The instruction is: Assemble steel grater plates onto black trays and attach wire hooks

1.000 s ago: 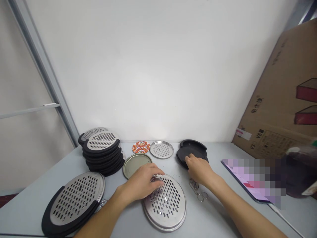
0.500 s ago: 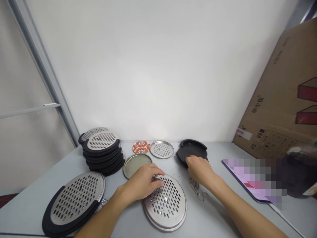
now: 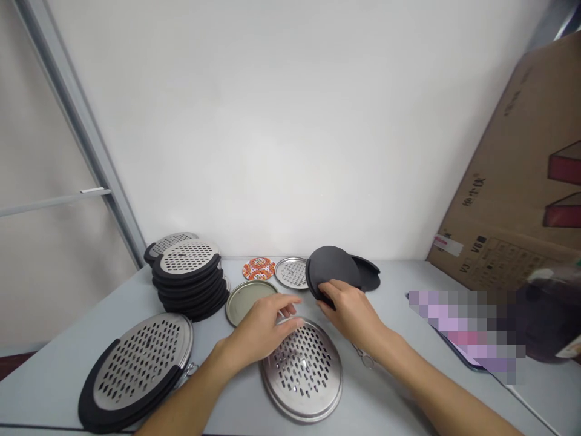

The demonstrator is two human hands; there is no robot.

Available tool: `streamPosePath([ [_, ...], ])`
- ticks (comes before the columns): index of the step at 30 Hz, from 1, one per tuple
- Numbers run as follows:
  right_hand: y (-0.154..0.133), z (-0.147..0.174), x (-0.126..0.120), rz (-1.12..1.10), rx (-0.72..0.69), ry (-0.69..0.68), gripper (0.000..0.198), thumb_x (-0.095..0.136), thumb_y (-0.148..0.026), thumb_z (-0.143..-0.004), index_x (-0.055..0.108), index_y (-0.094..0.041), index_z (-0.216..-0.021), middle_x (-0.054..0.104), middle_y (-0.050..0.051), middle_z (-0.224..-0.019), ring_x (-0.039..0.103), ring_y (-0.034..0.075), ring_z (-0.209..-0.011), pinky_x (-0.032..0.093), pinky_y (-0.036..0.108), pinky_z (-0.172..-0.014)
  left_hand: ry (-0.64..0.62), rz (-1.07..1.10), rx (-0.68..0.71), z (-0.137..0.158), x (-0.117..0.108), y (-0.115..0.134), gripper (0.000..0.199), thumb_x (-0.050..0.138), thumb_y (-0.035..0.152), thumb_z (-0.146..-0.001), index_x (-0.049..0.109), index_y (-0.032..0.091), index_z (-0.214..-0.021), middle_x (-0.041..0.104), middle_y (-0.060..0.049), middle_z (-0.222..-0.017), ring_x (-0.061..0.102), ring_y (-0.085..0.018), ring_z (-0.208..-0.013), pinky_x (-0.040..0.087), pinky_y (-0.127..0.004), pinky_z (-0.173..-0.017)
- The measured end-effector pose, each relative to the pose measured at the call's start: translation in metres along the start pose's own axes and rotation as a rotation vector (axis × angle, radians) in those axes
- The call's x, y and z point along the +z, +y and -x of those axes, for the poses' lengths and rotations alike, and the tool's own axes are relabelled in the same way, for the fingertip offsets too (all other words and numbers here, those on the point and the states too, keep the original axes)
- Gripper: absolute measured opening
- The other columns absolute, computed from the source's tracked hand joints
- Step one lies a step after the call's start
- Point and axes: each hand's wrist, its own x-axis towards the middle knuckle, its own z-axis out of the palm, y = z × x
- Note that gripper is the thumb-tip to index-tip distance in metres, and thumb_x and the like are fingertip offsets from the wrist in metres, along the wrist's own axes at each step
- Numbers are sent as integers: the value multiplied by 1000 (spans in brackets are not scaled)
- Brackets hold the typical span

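Observation:
My right hand grips a round black disc by its near edge and holds it tilted above the table. Behind it lies another black curved piece. My left hand hovers with fingers apart over the upper left of a round perforated metal lid. Partly under my right wrist are small scissors, with only the ring handles showing. An olive-green round lid lies just beyond my left hand, and a thin round metal plate is partly covered by the black disc.
At left stands a stack of black-rimmed perforated discs, with a larger one nearer. An orange patterned piece lies by the wall. On the right are a phone with a cable, a dark container and a cardboard box.
My right hand has lifted the black disc off the other black piece and carried it left. My left hand has risen slightly from the perforated lid.

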Motion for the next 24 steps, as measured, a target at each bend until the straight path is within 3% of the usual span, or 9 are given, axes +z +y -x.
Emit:
streamPosePath([
  [5,-12,9,11,-239,-270,193,14,55,-20,-89,59,-16,-101,62,8,-84,57,20,-75,41,28,-64,35,193,-20,-2,1,4,45,51,42,-90,50,20,-129,68,-4,-98,63,-18,-86,49,-27,-74],
  [9,-19,14,17,-331,-422,228,13,55,-18,-89,59,-16,-102,62,8,-84,56,19,-75,43,29,-64,58,296,17,-3,0,10,38,51,42,-90,53,21,-120,68,-4,-97,63,-19,-87,50,-27,-75],
  [13,-22,16,18,-354,-461,231,10,55,-20,-89,60,-15,-98,62,8,-84,55,19,-75,44,30,-63,76,354,16,-2,2,9,32,52,42,-89,56,21,-113,68,-4,-100,63,-21,-90,50,-28,-77],
  [19,-22,15,16,-340,-478,258,16,58,-25,-89,62,-15,-102,62,7,-79,54,18,-70,43,29,-59,152,349,-7,-2,5,9,30,53,42,-88,58,19,-107,67,-2,-83,62,-18,-76,49,-26,-72],
  [24,-20,15,1,-404,-479,464,20,63,-21,-86,63,-15,-105,65,7,-79,56,16,-67,44,27,-60,228,458,-50,-3,1,9,31,50,38,-89,58,17,-110,68,-2,-85,63,-18,-78,48,-24,-68],
])
